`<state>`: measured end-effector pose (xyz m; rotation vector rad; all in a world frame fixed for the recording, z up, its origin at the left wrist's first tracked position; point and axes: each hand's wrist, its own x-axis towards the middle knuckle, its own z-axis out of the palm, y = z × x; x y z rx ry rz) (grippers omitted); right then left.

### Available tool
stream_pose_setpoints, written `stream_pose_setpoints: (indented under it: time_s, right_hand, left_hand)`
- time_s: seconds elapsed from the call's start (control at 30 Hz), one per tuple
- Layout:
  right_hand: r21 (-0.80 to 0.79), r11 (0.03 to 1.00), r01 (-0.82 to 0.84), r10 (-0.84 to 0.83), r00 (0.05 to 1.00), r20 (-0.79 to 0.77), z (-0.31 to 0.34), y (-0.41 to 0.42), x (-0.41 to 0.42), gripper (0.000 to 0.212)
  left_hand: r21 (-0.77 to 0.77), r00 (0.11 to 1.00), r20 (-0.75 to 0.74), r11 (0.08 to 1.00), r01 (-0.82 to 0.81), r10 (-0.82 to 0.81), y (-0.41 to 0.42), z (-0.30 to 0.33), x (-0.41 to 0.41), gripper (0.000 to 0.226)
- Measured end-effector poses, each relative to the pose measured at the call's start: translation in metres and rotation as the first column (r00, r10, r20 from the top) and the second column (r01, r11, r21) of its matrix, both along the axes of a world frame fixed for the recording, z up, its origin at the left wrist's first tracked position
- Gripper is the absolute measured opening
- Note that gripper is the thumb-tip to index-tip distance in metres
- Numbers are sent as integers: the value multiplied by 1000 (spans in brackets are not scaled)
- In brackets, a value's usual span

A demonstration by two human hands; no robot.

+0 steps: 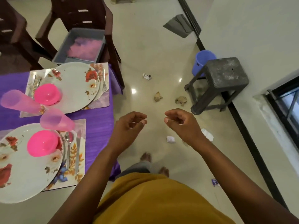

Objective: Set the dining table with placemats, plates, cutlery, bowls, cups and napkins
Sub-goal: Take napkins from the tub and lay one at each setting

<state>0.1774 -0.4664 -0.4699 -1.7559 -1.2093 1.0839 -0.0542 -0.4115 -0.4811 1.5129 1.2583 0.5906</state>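
Head view, single frame.

Hands: left hand [129, 125] and right hand [181, 122] were held over the floor, right of the worktop [98, 125]; each grip was loosely curled, fingers relaxed, clamped on nothing.

Worktop, left of frame, purple cover. Two settings were laid.
- Far setting: floral placemat [103, 102]; floral plate [76, 92]; pink bowl [47, 94] on the plate's left part; pink cup [19, 101] at the left; fork [104, 83] on the mat right of the plate; further cutlery on the left, indistinct.
- Near setting: near placemat [76, 172]; near plate [29, 167]; near pink bowl [42, 146] on it; near pink cup [56, 120] at its far edge; spoon [69, 147] and knife [78, 152] on the mat to the right.

Chair at far left carried a grey tub [64, 50] holding something pale pink and soft-looking, possibly napkins; too blurred to confirm.

No napkin was visible at either setting; judged the remaining item.

Handling, judged: napkins light, soft, no breakage risk; pinch at a folded edge or corner. Plates looked stiff, smooth, perhaps slippery; take by the rim. Cups and bowls appeared light plastic.

Floor: dark stool [224, 75], blue bin [202, 62], scattered paper scraps.
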Motion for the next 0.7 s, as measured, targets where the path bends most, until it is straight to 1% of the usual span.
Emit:
stream_pose_setpoints:
  time_s: [0.13,0.27,0.37,0.5,0.7]
  right_hand:
    - [29,999,-42,42,999,-23,4,48,9,20]
    - [59,990,-126,125,992,16,4,110,20,22]
    - [67,986,-150,148,988,31,3,162,26,21]
    - [33,982,-186,185,982,42,2,233,27,18]
    - [-25,976,-218,219,975,35,-9,323,24,20]
  left_hand:
    - [26,998,8,997,-66,66,37,2,11,15]
    - [42,993,0,992,-117,117,85,-3,21,16]
    - [53,988,2,987,-154,154,127,-7,28,16]
    - [32,980,-45,981,-193,194,180,-12,27,15]
    - [-36,979,-126,985,-169,163,249,-17,12,16]
